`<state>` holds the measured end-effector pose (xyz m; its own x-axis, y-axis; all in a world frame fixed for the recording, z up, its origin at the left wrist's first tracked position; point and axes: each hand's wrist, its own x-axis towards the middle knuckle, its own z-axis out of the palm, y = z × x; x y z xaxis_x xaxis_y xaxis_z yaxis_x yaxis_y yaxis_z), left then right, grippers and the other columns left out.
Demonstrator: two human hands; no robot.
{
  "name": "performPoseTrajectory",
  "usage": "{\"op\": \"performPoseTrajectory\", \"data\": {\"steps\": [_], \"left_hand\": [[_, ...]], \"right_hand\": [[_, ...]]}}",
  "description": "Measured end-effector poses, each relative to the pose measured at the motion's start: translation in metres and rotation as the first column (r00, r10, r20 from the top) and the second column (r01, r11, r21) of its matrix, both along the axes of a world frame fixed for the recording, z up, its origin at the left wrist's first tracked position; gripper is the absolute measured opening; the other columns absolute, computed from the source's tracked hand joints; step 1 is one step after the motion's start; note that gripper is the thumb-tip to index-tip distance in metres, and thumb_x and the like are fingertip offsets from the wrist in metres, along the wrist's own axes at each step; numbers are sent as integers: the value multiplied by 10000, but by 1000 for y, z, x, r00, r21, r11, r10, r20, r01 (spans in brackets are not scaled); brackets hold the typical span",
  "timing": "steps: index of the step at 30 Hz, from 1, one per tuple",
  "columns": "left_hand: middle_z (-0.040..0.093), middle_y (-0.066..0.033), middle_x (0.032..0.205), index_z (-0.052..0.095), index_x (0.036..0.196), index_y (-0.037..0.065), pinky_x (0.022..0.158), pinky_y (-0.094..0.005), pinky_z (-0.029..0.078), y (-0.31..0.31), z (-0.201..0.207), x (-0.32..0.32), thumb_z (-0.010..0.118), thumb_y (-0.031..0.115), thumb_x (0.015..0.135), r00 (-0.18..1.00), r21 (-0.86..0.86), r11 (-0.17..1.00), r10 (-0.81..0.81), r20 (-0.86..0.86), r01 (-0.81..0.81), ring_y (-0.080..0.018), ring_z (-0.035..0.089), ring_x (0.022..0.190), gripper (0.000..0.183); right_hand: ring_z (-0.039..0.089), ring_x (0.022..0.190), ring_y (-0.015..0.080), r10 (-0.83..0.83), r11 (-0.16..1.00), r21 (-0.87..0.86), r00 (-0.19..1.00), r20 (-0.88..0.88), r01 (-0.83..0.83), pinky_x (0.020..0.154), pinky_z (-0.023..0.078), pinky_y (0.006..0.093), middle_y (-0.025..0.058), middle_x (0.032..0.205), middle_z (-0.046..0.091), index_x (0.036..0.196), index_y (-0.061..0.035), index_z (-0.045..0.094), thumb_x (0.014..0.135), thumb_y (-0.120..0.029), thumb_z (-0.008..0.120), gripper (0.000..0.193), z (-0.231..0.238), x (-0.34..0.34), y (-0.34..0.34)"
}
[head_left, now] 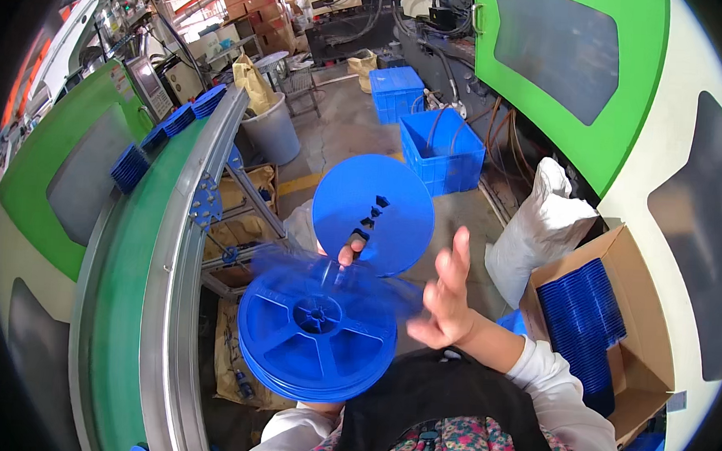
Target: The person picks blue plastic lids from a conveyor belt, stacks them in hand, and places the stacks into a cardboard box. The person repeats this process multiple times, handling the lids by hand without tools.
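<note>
A stack of round blue plastic reels [285,356] with spoked faces sits low in front of me. My left forearm passes beneath it. Of my left hand [349,253] only some fingers show, beyond the stack, gripping at the lower part of a flat blue reel disc [338,196] that stands tilted up. A small dark piece [360,240] is by those fingertips; its kind is unclear. Between stack and disc, another blue shape [289,264] is smeared by motion. My right hand [447,299] is raised beside the reels, fingers apart, holding nothing.
At left runs a green conveyor belt [133,295] carrying stacked blue parts [130,168]. An open cardboard box [646,322] of blue discs stands at right, beside a white sack [532,234]. Blue crates [445,177] and a grey bin [276,131] stand farther off.
</note>
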<state>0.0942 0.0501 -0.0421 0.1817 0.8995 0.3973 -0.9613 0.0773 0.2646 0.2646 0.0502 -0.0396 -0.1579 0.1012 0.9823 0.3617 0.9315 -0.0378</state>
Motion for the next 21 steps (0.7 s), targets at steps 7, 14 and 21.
{"op": "performPoseTrajectory", "data": {"steps": [7,14,21], "left_hand": [[531,-28,1130,521,1035,115,1051,-434,463,19,-23,-12,607,168,942,992,142,990,14,-128,4,-215,510,1216,137],[548,-36,1107,510,1095,71,999,-395,516,2,11,-14,587,131,949,992,113,992,-37,-119,50,-202,534,1183,176],[565,-49,1108,516,1121,58,987,-405,518,16,-3,-12,570,111,948,991,108,994,-13,-133,28,-216,545,1170,189]], "right_hand": [[101,1476,391,-208,736,-677,942,-264,-27,1181,98,490,208,1585,174,1504,-11,267,900,-237,621,735,-15,4,14],[68,1467,462,43,996,77,991,130,-53,1160,83,610,176,1594,168,1486,-149,366,899,-337,605,661,11,-9,-18],[105,1480,361,-177,754,-656,948,-265,-43,1185,130,455,202,1599,99,1511,3,224,927,-240,587,729,-13,5,11]]}}
